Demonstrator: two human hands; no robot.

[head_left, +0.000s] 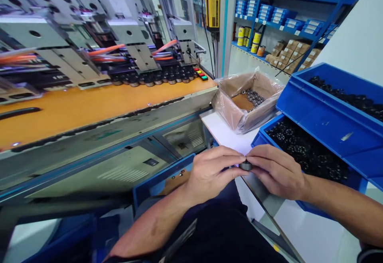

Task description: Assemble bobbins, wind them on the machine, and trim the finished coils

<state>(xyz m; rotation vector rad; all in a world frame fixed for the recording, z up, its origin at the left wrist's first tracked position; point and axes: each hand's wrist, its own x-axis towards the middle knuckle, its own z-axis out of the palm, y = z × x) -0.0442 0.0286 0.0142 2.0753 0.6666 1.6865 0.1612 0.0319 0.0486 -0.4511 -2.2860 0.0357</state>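
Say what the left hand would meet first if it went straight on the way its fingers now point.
The right hand, directly opposite, at the far side of the small dark round part that the left hand pinches. Whether the hands touch is unclear.

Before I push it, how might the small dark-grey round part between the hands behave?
The small dark-grey round part is probably stiff, since its rim shows no visible bend between the left hand and right hand. Its curved side suggests it could roll if set on edge. That side looks smooth, so it may slip in a loose pinch.
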